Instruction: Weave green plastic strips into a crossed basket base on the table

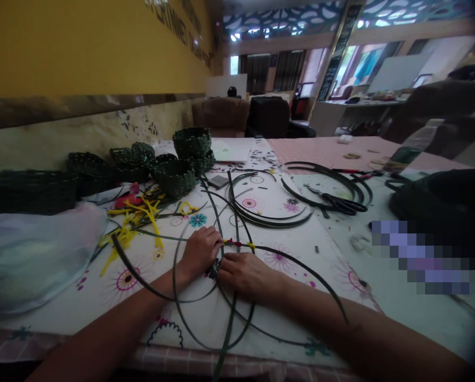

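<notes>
My left hand [201, 248] is closed with its fingertips on crossing dark green weaving strips [301, 257] above the flowered tablecloth [213, 329]. Close beside it, my right hand [243, 276] has its fingers curled in on the same strips; the exact grip is hidden under the fingers. Just beyond my fingertips, a red tie [233, 243] and a yellow tie [252, 245] sit on a strip that runs crosswise. Long loose ends curve outward on both sides and toward the table's near edge.
Dark green woven baskets [176, 178] stand at the back left, near yellow strips [152, 212] and a translucent plastic bag [42, 265]. Coiled strips [269, 220], black-handled scissors [343, 204] and a plastic bottle [414, 140] lie or stand to the right.
</notes>
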`<state>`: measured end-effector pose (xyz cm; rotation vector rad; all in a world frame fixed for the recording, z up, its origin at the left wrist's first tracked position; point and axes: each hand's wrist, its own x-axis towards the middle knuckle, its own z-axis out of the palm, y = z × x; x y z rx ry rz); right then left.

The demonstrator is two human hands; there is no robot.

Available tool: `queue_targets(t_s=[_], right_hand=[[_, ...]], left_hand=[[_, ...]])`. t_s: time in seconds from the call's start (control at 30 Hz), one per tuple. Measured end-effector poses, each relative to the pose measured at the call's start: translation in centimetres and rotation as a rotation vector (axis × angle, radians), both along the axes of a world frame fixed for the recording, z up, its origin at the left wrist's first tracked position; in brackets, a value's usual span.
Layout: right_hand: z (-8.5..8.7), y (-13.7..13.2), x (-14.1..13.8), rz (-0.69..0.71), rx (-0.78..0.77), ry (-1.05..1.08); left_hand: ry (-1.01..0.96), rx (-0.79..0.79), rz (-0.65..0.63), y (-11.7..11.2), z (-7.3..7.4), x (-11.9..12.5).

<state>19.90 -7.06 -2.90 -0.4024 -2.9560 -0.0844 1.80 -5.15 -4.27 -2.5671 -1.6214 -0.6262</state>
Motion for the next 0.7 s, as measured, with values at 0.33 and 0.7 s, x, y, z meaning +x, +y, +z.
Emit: queue_targets(t_s=[0.33, 0.7], right_hand=[[-0.73, -0.02, 0.14, 0.048, 0.023, 0.046], [-0.31, -0.38, 0.07, 0.067, 0.022, 0.047]], left_hand=[[0.052, 0.014, 0.057, -0.11, 0.0, 0.59], [0.048, 0.008, 0.067, -0.14, -0.01, 0.61]])
